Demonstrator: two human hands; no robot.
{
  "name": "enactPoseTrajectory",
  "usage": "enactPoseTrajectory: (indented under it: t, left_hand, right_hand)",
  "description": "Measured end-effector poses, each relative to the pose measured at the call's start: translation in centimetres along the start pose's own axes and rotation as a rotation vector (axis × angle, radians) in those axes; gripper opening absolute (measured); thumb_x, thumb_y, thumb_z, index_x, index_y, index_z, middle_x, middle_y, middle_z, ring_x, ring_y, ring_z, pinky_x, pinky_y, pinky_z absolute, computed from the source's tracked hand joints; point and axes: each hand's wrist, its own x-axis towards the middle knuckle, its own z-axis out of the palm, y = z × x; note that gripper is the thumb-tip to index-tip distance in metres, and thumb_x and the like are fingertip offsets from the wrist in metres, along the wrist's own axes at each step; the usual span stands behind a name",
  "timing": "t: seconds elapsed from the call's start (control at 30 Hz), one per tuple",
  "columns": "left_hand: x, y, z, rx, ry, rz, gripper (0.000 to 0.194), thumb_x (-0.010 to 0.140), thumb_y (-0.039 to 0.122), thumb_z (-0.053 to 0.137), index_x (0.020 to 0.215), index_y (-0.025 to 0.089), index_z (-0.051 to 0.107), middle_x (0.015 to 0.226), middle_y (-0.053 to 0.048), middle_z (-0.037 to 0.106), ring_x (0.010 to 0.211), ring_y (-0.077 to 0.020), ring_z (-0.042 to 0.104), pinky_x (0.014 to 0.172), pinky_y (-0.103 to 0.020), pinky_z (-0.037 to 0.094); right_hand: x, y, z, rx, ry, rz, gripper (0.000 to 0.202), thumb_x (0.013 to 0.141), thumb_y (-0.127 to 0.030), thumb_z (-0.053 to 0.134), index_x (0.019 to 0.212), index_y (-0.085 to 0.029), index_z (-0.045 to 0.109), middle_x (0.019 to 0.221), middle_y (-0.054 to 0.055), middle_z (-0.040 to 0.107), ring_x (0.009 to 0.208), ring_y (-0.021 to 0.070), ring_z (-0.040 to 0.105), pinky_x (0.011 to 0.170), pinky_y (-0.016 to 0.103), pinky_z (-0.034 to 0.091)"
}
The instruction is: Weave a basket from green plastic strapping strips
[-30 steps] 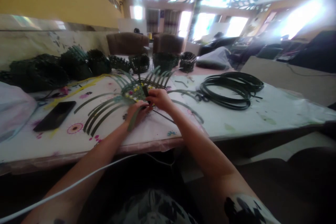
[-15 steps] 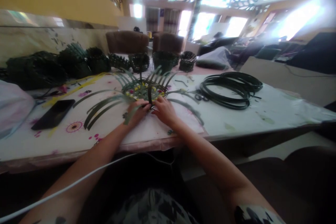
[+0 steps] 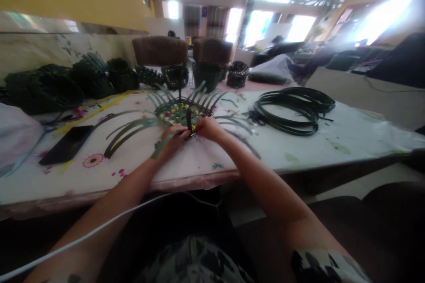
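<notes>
The upright strip (image 3: 189, 118) could spring loose if the left hand (image 3: 173, 137), clamped on the woven piece (image 3: 171, 109), slips; the right hand's (image 3: 210, 128) grip is unclear

Strong daylight from the far windows (image 3: 259, 26) and a glaring white patch at far right wash out that side, while the near foreground falls dark, fine detail looks soft and smeary, and the wide view stretches toward its edges.
</notes>
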Motion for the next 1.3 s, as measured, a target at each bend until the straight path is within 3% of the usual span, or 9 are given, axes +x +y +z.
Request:
enactPoseTrajectory:
  t: [0.2,0.43,0.5,0.6,0.73,0.87,0.93,1.13,1.3]
  left_hand:
    - [0.0,0.2,-0.4,-0.027,-0.039,0.030,0.024,0.089,0.034,0.059,0.082,0.018,0.075,0.081,-0.004,0.070,0.076,-0.0160,0.061,0.070,-0.028,0.047]
    - [0.2,0.7,-0.2,0.089,-0.076,-0.022,0.020,0.087,0.039,0.066,0.090,0.024,0.078,0.087,-0.003,0.072,0.080,-0.0175,0.064,0.074,-0.028,0.049]
    - [0.3,0.8,-0.1,0.091,-0.073,-0.052,0.018,0.087,0.038,0.065,0.088,0.024,0.077,0.088,-0.003,0.072,0.084,-0.0185,0.065,0.075,-0.028,0.049]
    - [0.3,0.6,0.1,0.081,-0.055,-0.084,0.015,0.085,0.036,0.067,0.085,0.024,0.076,0.089,-0.002,0.072,0.087,-0.0191,0.065,0.076,-0.029,0.050]
    - [0.1,0.3,0.3,0.096,0.019,-0.127,0.016,0.081,0.038,0.071,0.083,0.023,0.075,0.089,-0.003,0.072,0.085,-0.0193,0.065,0.078,-0.030,0.050]
    - [-0.1,0.3,0.4,0.105,0.009,-0.149,0.017,0.081,0.039,0.071,0.084,0.023,0.074,0.091,-0.003,0.073,0.089,-0.0212,0.066,0.081,-0.032,0.051]
    - [-0.1,0.5,0.4,0.110,0.006,-0.151,0.016,0.082,0.039,0.071,0.084,0.023,0.074,0.093,-0.003,0.074,0.093,-0.0219,0.066,0.085,-0.033,0.051]
    - [0.0,1.0,0.1,0.099,0.001,-0.211,0.014,0.081,0.036,0.071,0.084,0.023,0.074,0.098,-0.002,0.073,0.097,-0.0195,0.066,0.089,-0.030,0.051]
    - [0.0,0.5,0.1,0.100,-0.007,-0.185,0.013,0.082,0.035,0.071,0.082,0.023,0.074,0.097,-0.003,0.073,0.096,-0.0201,0.067,0.088,-0.030,0.051]
  right_hand:
    - [1.3,-1.0,-0.1,-0.031,-0.001,0.080,0.017,0.074,-0.010,0.062,0.078,-0.015,0.078,0.088,0.013,0.074,0.083,0.0229,0.066,0.070,0.027,0.042]
    - [1.1,-0.1,0.8,0.022,0.010,0.021,0.017,0.080,-0.011,0.060,0.079,-0.014,0.077,0.088,0.011,0.073,0.087,0.0212,0.065,0.078,0.027,0.043]
    - [0.4,0.2,1.0,0.045,0.029,-0.004,0.021,0.079,-0.009,0.058,0.084,-0.015,0.077,0.093,0.010,0.072,0.090,0.0211,0.064,0.081,0.028,0.044]
    - [-1.6,0.6,0.9,0.168,0.156,-0.045,0.028,0.078,-0.005,0.054,0.095,-0.015,0.075,0.105,0.010,0.066,0.093,0.0183,0.062,0.083,0.026,0.044]
    - [-5.8,0.9,-0.2,0.251,0.249,-0.009,0.021,0.081,-0.012,0.058,0.098,-0.015,0.070,0.104,0.009,0.062,0.086,0.0163,0.059,0.080,0.028,0.045]
    - [-8.8,1.1,-2.5,0.003,0.021,0.181,0.008,0.082,-0.025,0.068,0.081,-0.018,0.070,0.082,0.009,0.067,0.076,0.0200,0.058,0.071,0.031,0.041]
    - [-9.2,1.0,-4.3,-0.147,-0.078,0.217,0.017,0.085,-0.027,0.064,0.073,-0.017,0.071,0.078,0.011,0.068,0.073,0.0204,0.058,0.065,0.031,0.038]
    - [-6.7,-0.3,-9.8,-0.373,-0.075,0.165,0.019,0.084,-0.027,0.059,0.086,-0.021,0.077,0.086,0.008,0.072,0.074,0.0191,0.061,0.058,0.028,0.031]
    - [-2.7,1.1,-10.1,-0.671,-0.025,-0.038,0.023,0.084,-0.013,0.053,0.088,-0.015,0.076,0.089,0.012,0.074,0.079,0.0202,0.063,0.060,0.028,0.031]
